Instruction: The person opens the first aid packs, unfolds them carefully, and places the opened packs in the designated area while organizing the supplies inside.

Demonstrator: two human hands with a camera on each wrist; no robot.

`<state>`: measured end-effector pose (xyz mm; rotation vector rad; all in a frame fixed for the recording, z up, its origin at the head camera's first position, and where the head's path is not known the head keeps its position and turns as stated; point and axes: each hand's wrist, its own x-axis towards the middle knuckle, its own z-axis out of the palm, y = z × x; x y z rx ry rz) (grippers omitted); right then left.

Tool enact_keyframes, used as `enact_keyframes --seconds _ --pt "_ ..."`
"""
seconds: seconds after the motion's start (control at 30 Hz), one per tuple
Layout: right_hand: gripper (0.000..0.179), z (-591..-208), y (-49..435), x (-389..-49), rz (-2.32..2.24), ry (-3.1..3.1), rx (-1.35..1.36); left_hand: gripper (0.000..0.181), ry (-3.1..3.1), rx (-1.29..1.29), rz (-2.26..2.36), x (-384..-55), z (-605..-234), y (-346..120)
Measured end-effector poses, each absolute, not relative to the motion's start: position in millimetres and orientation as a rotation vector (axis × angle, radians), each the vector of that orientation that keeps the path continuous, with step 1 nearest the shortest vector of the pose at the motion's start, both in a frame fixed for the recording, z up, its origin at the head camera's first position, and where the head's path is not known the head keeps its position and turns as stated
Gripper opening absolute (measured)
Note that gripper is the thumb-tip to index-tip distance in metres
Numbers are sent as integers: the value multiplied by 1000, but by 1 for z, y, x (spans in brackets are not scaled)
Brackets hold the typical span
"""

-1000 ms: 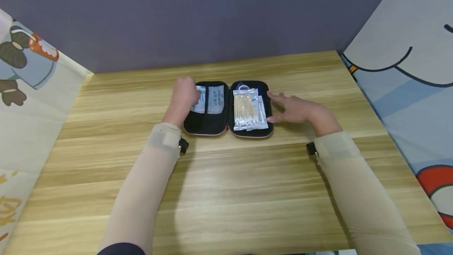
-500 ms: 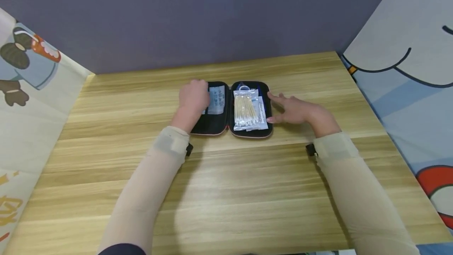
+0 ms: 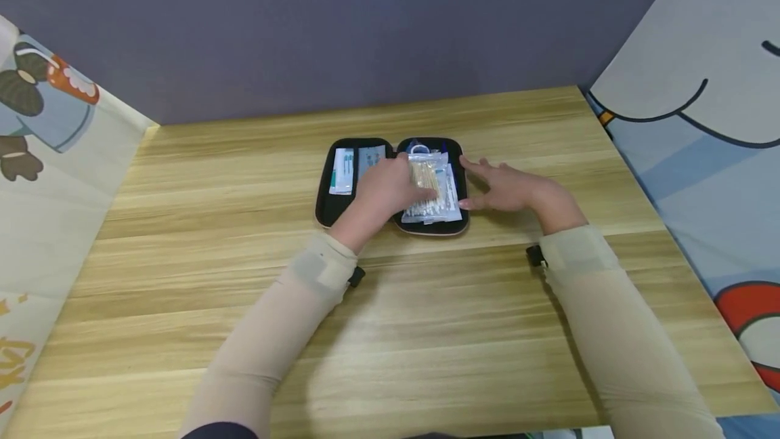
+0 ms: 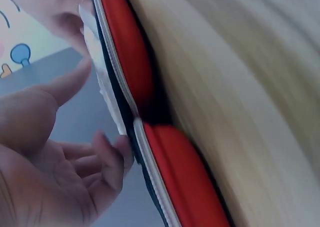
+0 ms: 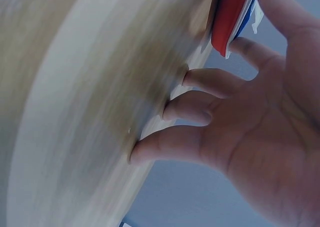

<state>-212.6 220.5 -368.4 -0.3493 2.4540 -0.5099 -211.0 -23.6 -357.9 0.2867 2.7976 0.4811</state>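
An unzipped first-aid case (image 3: pixel 327 212), black inside and red outside, lies flat on the table. In its right half is a clear bag of cotton swabs (image 3: pixel 426 185) over white packets (image 3: pixel 452 198). My left hand (image 3: pixel 384 185) is over the hinge area. Its thumb lies on the swab bag and its loosely bent fingers reach the bag's left edge; in the left wrist view a wide gap separates thumb and fingers (image 4: pixel 112 162). My right hand (image 3: pixel 506 187) has its fingers spread, thumb and index at the case's right edge, other fingertips on the table in the right wrist view.
White-and-green packets (image 3: pixel 342 171) and a bluish packet (image 3: pixel 372 156) sit under a strap in the case's left half. A white ring-shaped handle (image 3: pixel 419 149) shows above the swab bag. The wooden table (image 3: pixel 426 330) meets a grey partition (image 3: pixel 365 32) behind.
My left hand has moved right, from the packets in the left half to the swab bag, uncovering those packets. The swab bag has shifted slightly. The right hand stays in place.
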Motion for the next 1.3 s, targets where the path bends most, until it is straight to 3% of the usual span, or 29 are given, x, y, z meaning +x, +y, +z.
enact_keyframes --seconds 0.23,0.53,0.83,1.03,1.3 --pt "103 -367 221 -212 -511 2451 -356 109 2810 235 622 -210 -362 -15" --pt "103 -366 221 -211 -516 2443 -332 54 2622 255 1114 -216 -361 -32" --pt "103 -366 220 -212 -519 2441 -333 50 2375 164 1378 -215 -363 -43" --pt "102 -366 220 -210 -525 2443 -348 64 2224 141 1602 -218 -352 -56" --pt "103 -368 222 -212 -515 2456 -359 32 2324 275 1815 -223 -332 -90"
